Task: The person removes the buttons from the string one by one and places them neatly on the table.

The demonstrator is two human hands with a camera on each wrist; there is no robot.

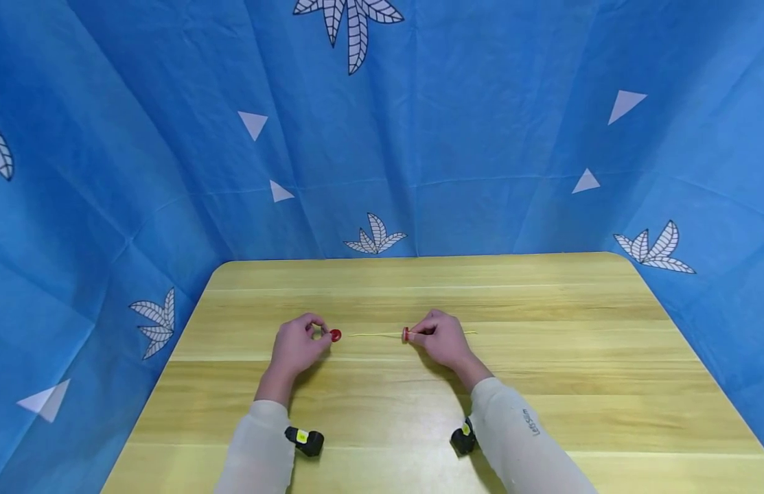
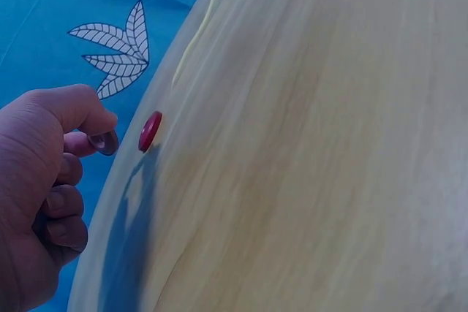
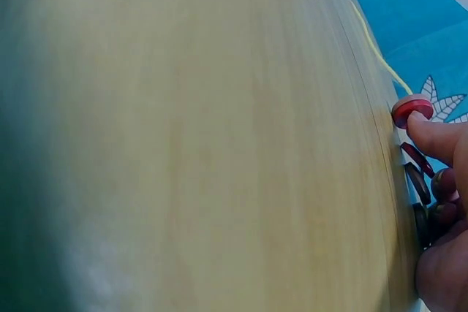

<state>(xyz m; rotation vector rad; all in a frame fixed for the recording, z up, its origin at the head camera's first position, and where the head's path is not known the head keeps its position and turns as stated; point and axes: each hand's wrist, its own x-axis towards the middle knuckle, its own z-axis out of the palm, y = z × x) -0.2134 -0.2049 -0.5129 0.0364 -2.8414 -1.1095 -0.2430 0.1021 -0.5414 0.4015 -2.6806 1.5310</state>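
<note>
My left hand (image 1: 299, 343) has thumb and index finger pinched together on a small dark round piece (image 2: 106, 142), seen in the left wrist view. Just beyond those fingertips, apart from them, a red disc (image 2: 151, 131) is on the wooden table. Between thumb and fingers of my right hand (image 1: 440, 337) is a thick red disc (image 3: 412, 109). A thin yellow string (image 1: 375, 335) runs from this disc toward the left hand, ending short of the other red disc. Its other end shows to the right of the right hand. Fingers partly hide more dark discs (image 3: 417, 183).
The light wooden table (image 1: 382, 412) has rounded far corners. A blue cloth (image 1: 480, 123) with white leaf and triangle prints hangs behind it and along the sides. Small black cameras (image 1: 304, 440) are fixed at both pale sleeves (image 1: 258, 446).
</note>
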